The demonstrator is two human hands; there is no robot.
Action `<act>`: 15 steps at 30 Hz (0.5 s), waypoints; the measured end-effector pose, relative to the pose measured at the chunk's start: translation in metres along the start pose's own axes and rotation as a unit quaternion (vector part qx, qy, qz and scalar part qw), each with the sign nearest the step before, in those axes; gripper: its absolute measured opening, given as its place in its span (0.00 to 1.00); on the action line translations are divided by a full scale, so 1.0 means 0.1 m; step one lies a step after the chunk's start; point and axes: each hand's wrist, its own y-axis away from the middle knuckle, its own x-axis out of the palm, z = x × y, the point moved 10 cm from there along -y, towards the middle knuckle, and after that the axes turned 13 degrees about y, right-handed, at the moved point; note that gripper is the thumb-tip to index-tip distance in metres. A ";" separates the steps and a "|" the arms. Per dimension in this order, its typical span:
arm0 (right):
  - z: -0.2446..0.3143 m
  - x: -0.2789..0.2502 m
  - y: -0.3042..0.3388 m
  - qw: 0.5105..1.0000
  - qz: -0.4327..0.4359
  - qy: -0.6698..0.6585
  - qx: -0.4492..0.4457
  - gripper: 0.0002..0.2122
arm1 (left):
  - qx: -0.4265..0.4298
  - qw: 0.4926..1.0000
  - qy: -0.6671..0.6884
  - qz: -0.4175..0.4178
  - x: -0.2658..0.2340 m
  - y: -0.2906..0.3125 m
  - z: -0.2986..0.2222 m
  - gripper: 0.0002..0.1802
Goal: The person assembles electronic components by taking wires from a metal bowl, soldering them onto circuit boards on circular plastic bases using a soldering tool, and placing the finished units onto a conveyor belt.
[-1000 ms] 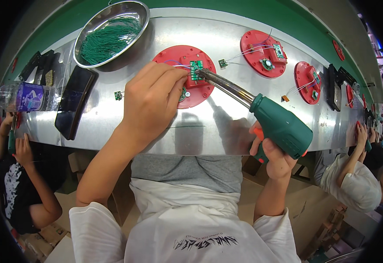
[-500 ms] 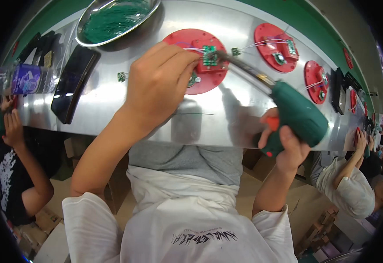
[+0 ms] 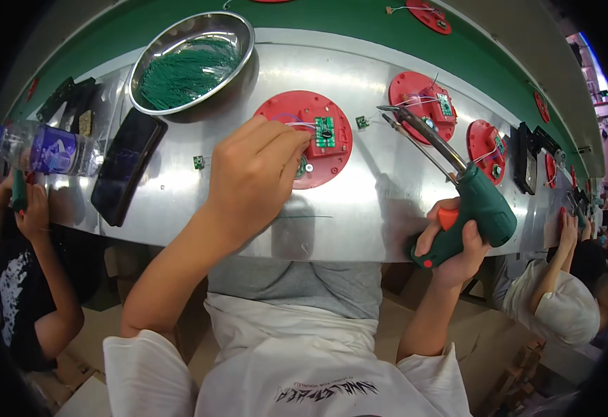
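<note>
My left hand (image 3: 258,174) is closed in a pinch at the left edge of a small green circuit board (image 3: 325,124). Between its fingertips is what looks like a thin dark wire, mostly hidden, looping onto the board. The board sits on a raised block of a round red plastic base (image 3: 336,167), whose left part my hand covers. White and purple wires run to the board. My right hand (image 3: 460,243) grips a green soldering gun (image 3: 488,208) with an orange trigger. Its metal tip points up and left, well apart from the board, near another red base (image 3: 415,94).
A steel bowl (image 3: 243,69) of green wires stands at the back left. Beside it lie a black phone (image 3: 126,167) and a plastic bottle (image 3: 53,149). A third red base (image 3: 484,149) is at right. One loose wire (image 3: 304,217) lies near the edge. Co-workers sit on both sides.
My right hand has drawn the soldering gun's tip off the board, up and to the right. My left hand stays pinched at the board. The whole view has shifted, so the bench sits lower.
</note>
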 end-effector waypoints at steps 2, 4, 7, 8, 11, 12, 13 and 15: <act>-0.06 -0.03 -0.01 1.000 -0.017 0.017 0.003 0.24 | -0.019 1.000 0.007 0.017 0.04 0.06 0.00 0.08; -0.04 -0.06 -0.03 1.000 -0.016 -0.003 0.010 0.23 | -0.037 0.999 0.014 0.020 0.08 0.09 0.05 0.09; -0.08 -0.10 -0.05 0.998 -0.047 -0.036 0.031 0.23 | 0.020 1.000 -0.006 -0.006 0.06 0.08 -0.02 0.07; -0.06 -0.10 -0.06 0.999 -0.026 -0.031 0.028 0.23 | 0.019 0.999 -0.031 0.004 0.06 0.05 -0.08 0.06; -0.07 -0.09 -0.05 0.999 -0.027 -0.038 0.023 0.23 | 0.041 0.996 -0.080 0.015 0.03 0.04 -0.13 0.09; -0.08 -0.11 -0.06 0.998 -0.034 -0.043 0.021 0.23 | 0.056 0.993 -0.101 -0.012 -0.01 0.06 -0.20 0.10; -0.08 -0.12 -0.09 0.998 -0.037 -0.045 0.015 0.23 | 0.071 0.989 -0.121 -0.040 -0.06 0.08 -0.27 0.12; -0.12 -0.16 -0.08 0.994 -0.052 -0.090 0.025 0.22 | 0.113 0.984 -0.130 -0.049 -0.14 0.13 -0.49 0.15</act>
